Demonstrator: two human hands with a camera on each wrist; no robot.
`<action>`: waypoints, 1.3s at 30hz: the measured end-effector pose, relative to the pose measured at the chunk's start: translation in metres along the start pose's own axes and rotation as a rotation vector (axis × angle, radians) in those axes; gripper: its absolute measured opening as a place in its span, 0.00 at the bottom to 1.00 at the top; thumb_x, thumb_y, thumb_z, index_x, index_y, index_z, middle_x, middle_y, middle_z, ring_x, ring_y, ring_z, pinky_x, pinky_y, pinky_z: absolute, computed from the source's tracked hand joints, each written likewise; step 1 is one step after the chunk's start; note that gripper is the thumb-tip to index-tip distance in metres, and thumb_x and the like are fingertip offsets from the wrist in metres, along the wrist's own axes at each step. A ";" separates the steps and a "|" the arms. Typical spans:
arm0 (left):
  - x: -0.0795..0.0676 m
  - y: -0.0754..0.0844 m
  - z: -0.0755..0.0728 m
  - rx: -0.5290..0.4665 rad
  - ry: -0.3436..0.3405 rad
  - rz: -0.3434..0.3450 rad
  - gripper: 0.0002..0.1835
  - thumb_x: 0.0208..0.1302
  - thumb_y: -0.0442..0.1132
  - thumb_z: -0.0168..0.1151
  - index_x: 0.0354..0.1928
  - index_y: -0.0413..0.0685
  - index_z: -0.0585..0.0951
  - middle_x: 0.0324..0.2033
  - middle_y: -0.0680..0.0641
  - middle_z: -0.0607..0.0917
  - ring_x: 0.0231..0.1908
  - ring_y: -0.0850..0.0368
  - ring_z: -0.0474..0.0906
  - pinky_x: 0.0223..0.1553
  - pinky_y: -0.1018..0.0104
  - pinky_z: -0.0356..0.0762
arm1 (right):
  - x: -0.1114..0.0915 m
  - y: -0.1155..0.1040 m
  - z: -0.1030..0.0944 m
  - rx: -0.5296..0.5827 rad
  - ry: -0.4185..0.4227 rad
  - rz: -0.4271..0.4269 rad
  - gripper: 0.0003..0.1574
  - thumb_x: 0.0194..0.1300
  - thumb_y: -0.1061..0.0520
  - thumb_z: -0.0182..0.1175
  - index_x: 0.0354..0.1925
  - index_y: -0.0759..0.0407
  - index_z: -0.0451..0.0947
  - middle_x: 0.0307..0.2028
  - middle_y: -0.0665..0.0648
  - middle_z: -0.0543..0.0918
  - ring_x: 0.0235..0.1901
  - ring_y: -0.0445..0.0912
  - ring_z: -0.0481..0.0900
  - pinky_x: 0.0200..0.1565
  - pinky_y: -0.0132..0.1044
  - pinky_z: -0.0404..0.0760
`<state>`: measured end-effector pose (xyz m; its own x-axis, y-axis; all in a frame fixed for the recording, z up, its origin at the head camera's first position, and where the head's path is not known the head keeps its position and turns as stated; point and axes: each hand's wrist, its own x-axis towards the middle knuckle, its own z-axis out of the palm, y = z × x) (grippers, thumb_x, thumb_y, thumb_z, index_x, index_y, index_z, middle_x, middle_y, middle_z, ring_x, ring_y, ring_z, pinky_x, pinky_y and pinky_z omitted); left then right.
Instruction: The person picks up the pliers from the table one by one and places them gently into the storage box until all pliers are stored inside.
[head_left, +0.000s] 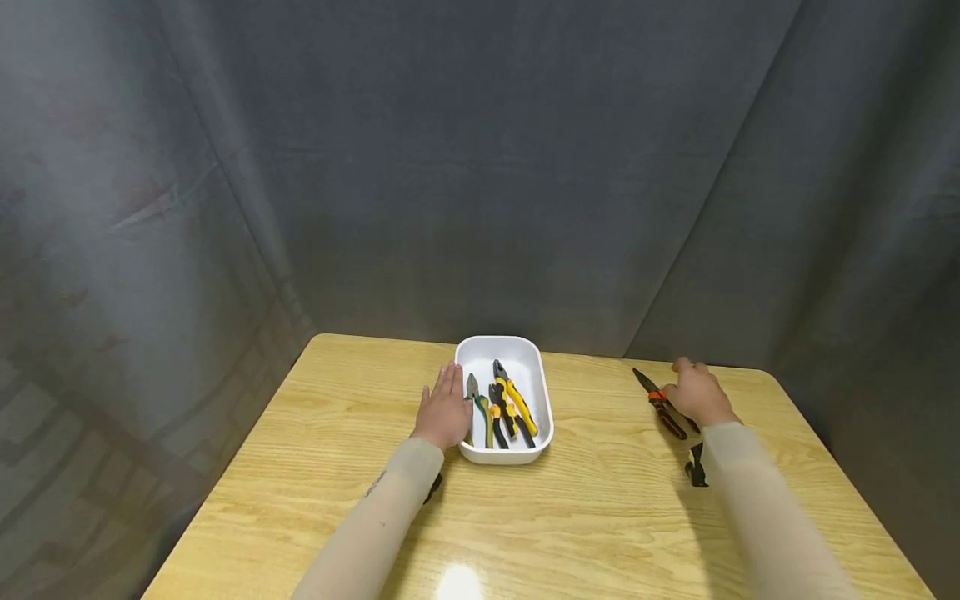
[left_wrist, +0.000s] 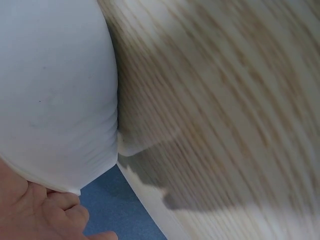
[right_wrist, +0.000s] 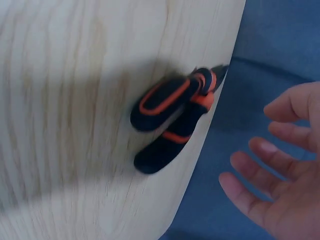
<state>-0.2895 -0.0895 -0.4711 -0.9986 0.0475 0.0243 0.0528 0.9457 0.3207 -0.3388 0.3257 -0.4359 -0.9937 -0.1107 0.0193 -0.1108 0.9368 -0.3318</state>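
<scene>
A white tray (head_left: 542,392) holds several pliers, among them a pair with yellow handles (head_left: 519,404) and a pair with green and yellow handles (head_left: 483,410). Against the tray's left side lies my left hand (head_left: 444,414), fingers extended in the head view; the left wrist view has its fingers (left_wrist: 65,212) at the tray's rim (left_wrist: 45,186). Farther right, a pair of long-nose pliers with black and orange handles (head_left: 666,414) lies on the table. My right hand (head_left: 701,393) hovers beside them, fingers loosely bent and apart from the pliers (right_wrist: 170,107) in the right wrist view.
The wooden table (head_left: 600,508) has its back edge close behind the tray and the pliers. Dark grey curtains (head_left: 480,167) hang behind and on both sides. A dark wrist strap (head_left: 697,467) shows at the right wrist.
</scene>
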 end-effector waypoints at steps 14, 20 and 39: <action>0.000 -0.002 -0.002 -0.001 0.013 0.003 0.36 0.71 0.48 0.44 0.73 0.43 0.45 0.73 0.44 0.44 0.72 0.49 0.39 0.68 0.45 0.42 | -0.002 0.032 -0.006 -0.025 -0.142 -0.011 0.29 0.66 0.57 0.49 0.55 0.81 0.60 0.48 0.82 0.68 0.47 0.73 0.68 0.44 0.62 0.72; 0.000 -0.004 -0.003 -0.017 0.022 0.004 0.36 0.71 0.49 0.44 0.73 0.43 0.45 0.73 0.44 0.45 0.72 0.48 0.40 0.68 0.44 0.42 | -0.001 0.035 -0.006 -0.025 -0.204 0.010 0.29 0.65 0.57 0.47 0.53 0.82 0.61 0.49 0.83 0.68 0.50 0.75 0.66 0.47 0.62 0.71; -0.002 -0.006 -0.001 -0.017 0.026 0.005 0.35 0.71 0.48 0.44 0.73 0.43 0.46 0.73 0.44 0.45 0.72 0.48 0.40 0.68 0.44 0.43 | -0.004 0.045 0.022 0.026 -0.153 0.042 0.28 0.64 0.56 0.49 0.51 0.82 0.64 0.43 0.79 0.73 0.44 0.70 0.70 0.42 0.60 0.72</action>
<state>-0.2881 -0.0951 -0.4721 -0.9978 0.0441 0.0502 0.0585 0.9400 0.3363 -0.3391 0.3610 -0.4713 -0.9827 -0.1229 -0.1384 -0.0669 0.9330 -0.3537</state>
